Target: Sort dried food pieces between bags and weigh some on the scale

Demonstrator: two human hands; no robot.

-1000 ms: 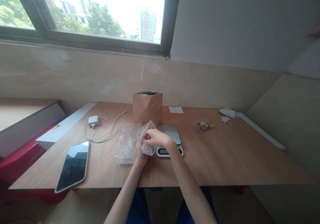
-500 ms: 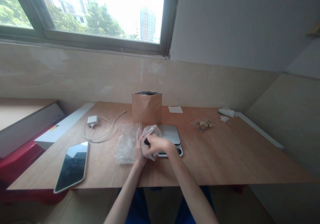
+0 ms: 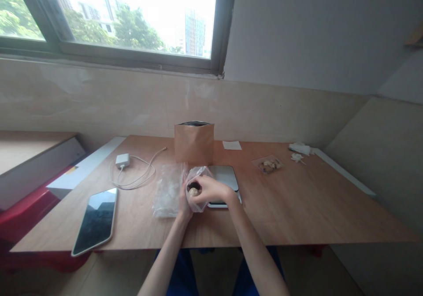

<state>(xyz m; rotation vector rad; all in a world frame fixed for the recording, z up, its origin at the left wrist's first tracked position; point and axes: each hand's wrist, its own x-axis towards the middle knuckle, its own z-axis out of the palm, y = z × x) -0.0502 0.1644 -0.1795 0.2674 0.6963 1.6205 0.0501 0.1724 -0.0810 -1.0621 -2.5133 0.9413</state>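
A clear plastic bag [image 3: 199, 205] is held up over the front left of a kitchen scale [image 3: 224, 176]. My left hand [image 3: 184, 203] grips the bag from its left side. My right hand [image 3: 211, 189] curls its thumb and fingers around the bag's opening and appears to hold the rim. Within that opening show a pale lumpy piece [image 3: 193, 192] and something dark. Left of the bag lies a stack of clear plastic bags [image 3: 167, 192]. Behind them stands an open brown paper pouch [image 3: 194, 142].
A tablet [image 3: 95, 221] lies at the left front, with a white charger [image 3: 122, 160] and its cable behind. To the right sit a filled clear packet [image 3: 269, 164], crumpled white scraps [image 3: 297, 157] and a white packet [image 3: 299, 149]. A paper slip [image 3: 231, 145] lies near the wall.
The fingers of my right hand have shifted at the bag's opening, and the pale piece inside shows more plainly. My left hand stays on the bag.
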